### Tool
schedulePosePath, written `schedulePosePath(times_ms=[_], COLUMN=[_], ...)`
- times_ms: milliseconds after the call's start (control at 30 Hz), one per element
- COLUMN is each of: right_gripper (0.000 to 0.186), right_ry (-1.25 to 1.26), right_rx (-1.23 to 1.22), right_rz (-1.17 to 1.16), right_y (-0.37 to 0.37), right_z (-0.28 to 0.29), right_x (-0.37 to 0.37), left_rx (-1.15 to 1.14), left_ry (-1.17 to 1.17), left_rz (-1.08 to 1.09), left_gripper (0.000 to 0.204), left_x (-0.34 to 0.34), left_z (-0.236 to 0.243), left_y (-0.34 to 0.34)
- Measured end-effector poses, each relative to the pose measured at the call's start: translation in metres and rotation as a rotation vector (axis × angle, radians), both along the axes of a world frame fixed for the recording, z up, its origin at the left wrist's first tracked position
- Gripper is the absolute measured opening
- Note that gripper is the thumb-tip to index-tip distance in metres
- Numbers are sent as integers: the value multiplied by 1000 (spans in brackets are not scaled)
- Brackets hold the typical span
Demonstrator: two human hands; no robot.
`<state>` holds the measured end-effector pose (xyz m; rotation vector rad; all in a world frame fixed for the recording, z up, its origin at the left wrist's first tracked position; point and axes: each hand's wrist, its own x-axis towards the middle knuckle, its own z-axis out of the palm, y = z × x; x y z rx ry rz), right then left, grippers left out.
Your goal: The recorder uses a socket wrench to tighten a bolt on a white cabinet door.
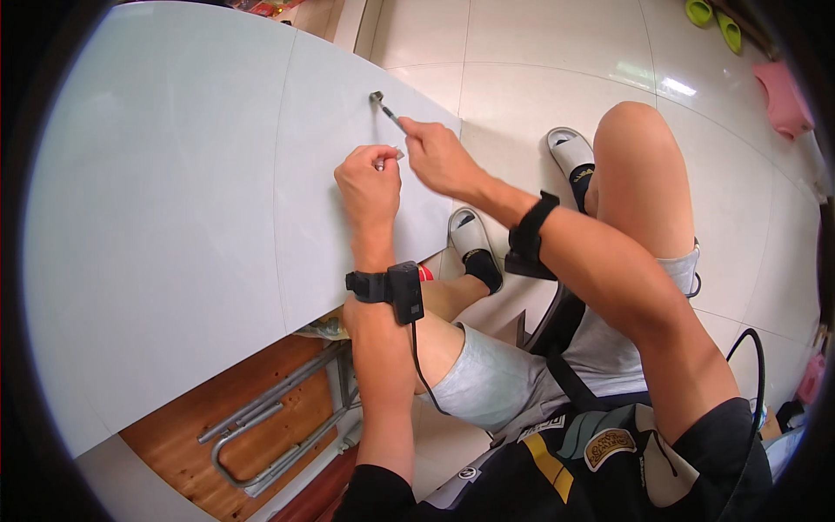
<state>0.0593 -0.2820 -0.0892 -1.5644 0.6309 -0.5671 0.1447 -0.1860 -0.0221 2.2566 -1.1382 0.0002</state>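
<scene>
My right hand (437, 157) is closed around a slim tool with a dark shaft (389, 112) and a small, rounded metal head (376, 97). The head is at the pale board (191, 174), near its right-hand edge; I cannot make out the tool's exact kind or whether its head touches the board. Just left of it and nearer to me, my left hand (369, 184) is curled in a pinch over the same board. A small, pale, shiny piece (398, 153) shows at its fingertips, too small to name.
Below the board's near edge are a brown wooden panel (287, 383) and a bent grey metal tube frame (235, 465). My slippered feet (470, 235) rest on the tiled floor (539, 78). Green shoes (729, 31) and a pink plastic object (783, 100) lie far right. A black cable (418, 365) hangs from my left wrist strap.
</scene>
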Motion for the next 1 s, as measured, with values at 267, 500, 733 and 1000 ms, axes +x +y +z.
schedulePosePath(times_ms=[267, 500, 733, 1000], right_gripper=[32, 31, 36, 23], right_ry=[-17, 42, 86, 395], right_rx=[-14, -48, 27, 123], right_rz=[-14, -69, -42, 252], right_y=[-8, -18, -36, -56], right_z=[-7, 14, 17, 26], right_x=[4, 10, 11, 15], left_rx=[-14, -10, 17, 15], left_ry=[-23, -7, 22, 11], left_rz=[44, 61, 25, 24], left_gripper=[9, 9, 10, 10], left_x=[4, 7, -1, 7], left_z=[1, -2, -3, -7], left_y=[6, 12, 1, 4])
